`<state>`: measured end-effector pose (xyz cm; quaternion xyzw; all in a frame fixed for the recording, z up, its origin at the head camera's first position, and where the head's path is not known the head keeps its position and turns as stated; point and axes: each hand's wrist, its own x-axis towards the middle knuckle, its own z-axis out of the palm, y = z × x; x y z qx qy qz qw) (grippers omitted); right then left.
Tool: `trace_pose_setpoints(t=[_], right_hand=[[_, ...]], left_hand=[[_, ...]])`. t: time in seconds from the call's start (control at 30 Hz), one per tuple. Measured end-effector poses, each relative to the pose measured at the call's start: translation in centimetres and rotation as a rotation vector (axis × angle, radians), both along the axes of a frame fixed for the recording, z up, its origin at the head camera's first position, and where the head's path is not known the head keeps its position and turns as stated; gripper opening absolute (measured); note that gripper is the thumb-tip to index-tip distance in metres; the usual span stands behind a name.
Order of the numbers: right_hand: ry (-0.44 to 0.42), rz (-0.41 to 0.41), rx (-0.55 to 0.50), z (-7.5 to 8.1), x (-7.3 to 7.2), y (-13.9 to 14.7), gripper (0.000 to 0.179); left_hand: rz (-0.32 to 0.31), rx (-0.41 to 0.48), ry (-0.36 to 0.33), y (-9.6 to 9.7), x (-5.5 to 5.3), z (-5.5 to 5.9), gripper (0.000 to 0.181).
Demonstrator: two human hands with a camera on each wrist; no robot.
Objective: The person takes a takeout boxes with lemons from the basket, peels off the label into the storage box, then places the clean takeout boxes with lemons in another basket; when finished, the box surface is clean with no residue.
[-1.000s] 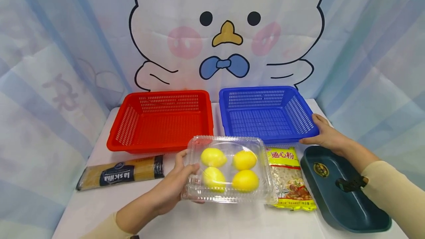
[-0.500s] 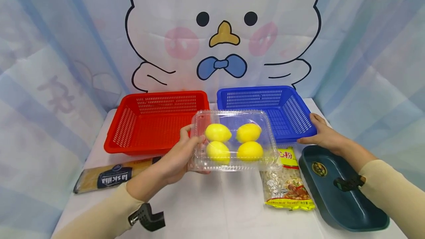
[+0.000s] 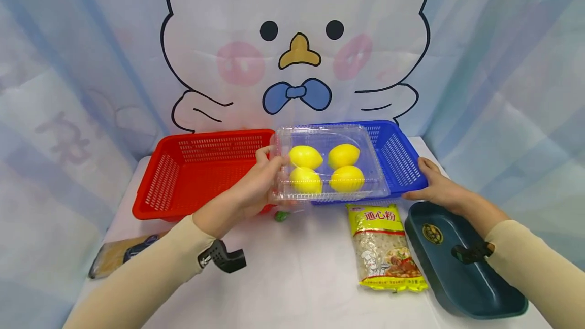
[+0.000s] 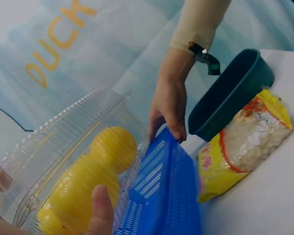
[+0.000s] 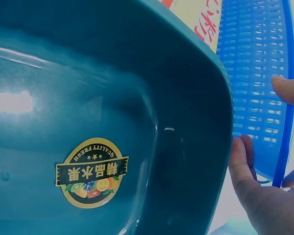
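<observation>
My left hand [image 3: 256, 182] grips the left side of a clear plastic clamshell box [image 3: 326, 166] with several yellow lemons [image 3: 346, 179] inside. The box is held up over the blue basket [image 3: 396, 159] and hides much of it in the head view. In the left wrist view the thumb [image 4: 102, 210] shows in front of the lemons [image 4: 83, 186]. My right hand [image 3: 441, 188] holds the near right corner of the blue basket. From the right wrist, thumb and fingers are seen at the rim of that basket [image 5: 255, 63].
Left of the blue basket stands a red basket [image 3: 201, 182]. A yellow bag of pasta [image 3: 384, 250] and a dark green tray [image 3: 470, 273] lie at the front right. A pasta packet [image 3: 111, 258] is partly behind the left arm. Something small and green [image 3: 281, 216] shows below the box.
The left hand has carried the lemon box up and away from the body, from in front of the baskets to over the blue one. The right hand stays on the blue basket's corner.
</observation>
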<state>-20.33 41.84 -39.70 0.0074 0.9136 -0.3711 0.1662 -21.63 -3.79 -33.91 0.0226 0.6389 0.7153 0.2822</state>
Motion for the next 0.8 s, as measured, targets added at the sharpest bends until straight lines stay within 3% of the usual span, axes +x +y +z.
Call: trace_pose_setpoints(t=[0.33, 0.53, 0.8], right_hand=[[-0.001, 0.012, 0.010, 0.3, 0.0, -0.2, 0.127], [-0.002, 0.015, 0.012, 0.6, -0.2, -0.4, 0.127], [-0.001, 0.002, 0.022, 0.4, 0.1, 0.0, 0.128]], left_hand=[[0.004, 0.021, -0.042, 3.4, -3.7, -0.6, 0.071], [0.044, 0.098, -0.109, 5.8, -5.5, -1.6, 0.074], [0.036, 0.069, -0.112, 9.4, -7.5, -3.3, 0.088]])
